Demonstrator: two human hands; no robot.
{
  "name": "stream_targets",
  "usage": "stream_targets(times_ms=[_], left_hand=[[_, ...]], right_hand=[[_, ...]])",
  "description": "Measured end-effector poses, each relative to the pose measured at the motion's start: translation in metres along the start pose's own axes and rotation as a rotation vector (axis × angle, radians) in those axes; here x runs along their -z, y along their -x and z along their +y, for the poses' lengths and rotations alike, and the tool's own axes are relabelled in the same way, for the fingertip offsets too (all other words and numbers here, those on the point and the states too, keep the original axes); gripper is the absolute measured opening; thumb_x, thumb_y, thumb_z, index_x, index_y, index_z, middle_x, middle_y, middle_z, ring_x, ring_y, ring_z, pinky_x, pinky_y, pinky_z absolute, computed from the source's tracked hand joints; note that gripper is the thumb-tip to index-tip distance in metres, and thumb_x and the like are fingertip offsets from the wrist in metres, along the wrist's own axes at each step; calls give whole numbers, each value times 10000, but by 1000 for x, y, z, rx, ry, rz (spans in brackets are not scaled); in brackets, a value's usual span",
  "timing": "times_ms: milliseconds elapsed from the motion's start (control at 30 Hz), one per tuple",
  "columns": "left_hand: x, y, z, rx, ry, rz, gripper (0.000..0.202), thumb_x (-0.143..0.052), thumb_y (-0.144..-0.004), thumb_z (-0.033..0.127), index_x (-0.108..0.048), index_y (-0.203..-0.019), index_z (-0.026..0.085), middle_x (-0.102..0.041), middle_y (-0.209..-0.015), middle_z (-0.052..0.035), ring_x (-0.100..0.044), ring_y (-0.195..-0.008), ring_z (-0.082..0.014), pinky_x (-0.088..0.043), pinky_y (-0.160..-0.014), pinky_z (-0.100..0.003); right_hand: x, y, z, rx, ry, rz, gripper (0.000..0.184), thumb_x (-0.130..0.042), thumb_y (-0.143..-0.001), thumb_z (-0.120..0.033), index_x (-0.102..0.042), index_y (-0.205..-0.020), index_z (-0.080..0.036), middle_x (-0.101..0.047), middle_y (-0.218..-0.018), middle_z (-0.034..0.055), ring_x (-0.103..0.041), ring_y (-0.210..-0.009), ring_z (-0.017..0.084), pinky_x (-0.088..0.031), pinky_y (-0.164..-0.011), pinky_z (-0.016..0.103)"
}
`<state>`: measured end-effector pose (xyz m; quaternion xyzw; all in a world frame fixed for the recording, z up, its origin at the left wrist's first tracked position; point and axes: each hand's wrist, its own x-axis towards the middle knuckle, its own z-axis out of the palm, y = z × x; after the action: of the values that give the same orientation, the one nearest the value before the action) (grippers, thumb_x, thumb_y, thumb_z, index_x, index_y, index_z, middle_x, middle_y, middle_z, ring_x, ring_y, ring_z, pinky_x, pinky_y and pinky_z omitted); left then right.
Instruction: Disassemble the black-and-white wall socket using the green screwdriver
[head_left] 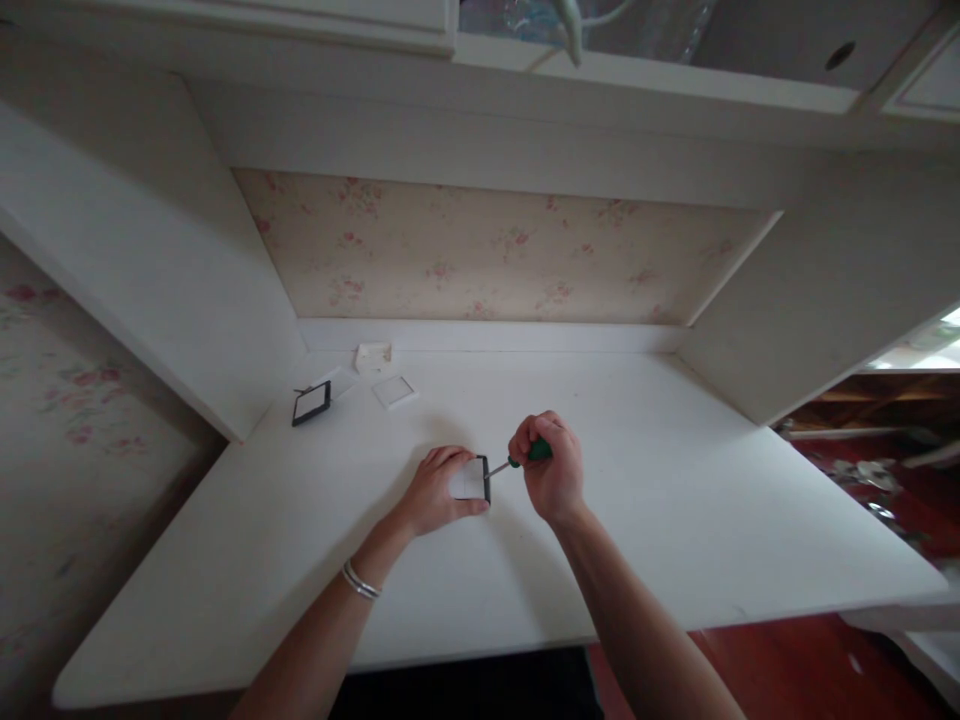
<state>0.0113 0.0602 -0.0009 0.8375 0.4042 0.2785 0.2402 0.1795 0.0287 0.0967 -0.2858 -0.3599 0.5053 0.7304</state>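
A small flat white piece with a dark edge, perhaps a wall switch (470, 480), lies on the white desk top, gripped along its sides by my left hand (437, 492). My right hand (553, 466) is closed around the green handle of a screwdriver (538, 450). Its metal shaft points left, and the tip meets the dark right edge of the switch; whether it sits in a slot is too small to tell. Two bracelets circle my left wrist.
Back left on the desk (675, 520) are a dark-framed piece (311, 402), a thin white frame (394, 391) and a white bracket-like part (373, 357). Side panels (832, 270) and an overhead cabinet (480, 130) enclose the desk.
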Motion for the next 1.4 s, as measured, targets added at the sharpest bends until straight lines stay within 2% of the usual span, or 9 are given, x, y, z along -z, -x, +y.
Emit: stream_targets(times_ms=[300,600,833,1033,1267,1400], left_hand=[[2,-3,1,-2,20,-47,693,-745,-619,521,-529,-1224,262,-541,-1179,-52,-445,-1121,-264,-338,-1001,-392],[1,-2,3,21,52,-52,686,-746,-623,503,-531,-1225,252,-531,-1176,-55,-440,-1123,-267,-338,-1004,-397],[2,-2,5,30,67,-48,666,-751,-620,491,-542,-1205,250,-541,-1162,-53,-441,-1121,-262,-329,-1006,-406],[3,-2,4,11,67,-39,651,-746,-627,501,-546,-1193,247,-540,-1150,-53,-448,-1103,-256,-349,-991,-397],[2,-2,3,6,50,-31,680,-744,-616,533,-546,-1195,236,-542,-1153,-62,-456,-1087,-255,-354,-979,-393],[1,-2,3,10,48,-33,681,-747,-613,531,-547,-1193,235,-543,-1152,-62,-460,-1086,-257,-357,-976,-397]], right_hand=[[18,5,-1,16,-123,37,229,-468,-810,-278,-420,-599,-203,-394,-523,-52,-365,-449,89,-306,-461,241],[41,7,4,23,-299,133,251,-449,-811,-310,-405,-589,-201,-332,-533,-63,-337,-436,80,-312,-464,243],[62,22,11,28,-370,228,225,-475,-792,-330,-434,-611,-202,-359,-562,-62,-378,-482,86,-353,-508,247],[70,30,17,37,-379,285,223,-489,-771,-346,-457,-602,-204,-377,-565,-59,-395,-497,93,-380,-537,259],[75,31,22,33,-495,334,219,-500,-752,-330,-453,-585,-198,-399,-547,-57,-405,-491,92,-384,-534,253],[78,31,28,38,-475,377,224,-513,-734,-335,-444,-572,-197,-400,-529,-60,-407,-481,94,-395,-528,256]])
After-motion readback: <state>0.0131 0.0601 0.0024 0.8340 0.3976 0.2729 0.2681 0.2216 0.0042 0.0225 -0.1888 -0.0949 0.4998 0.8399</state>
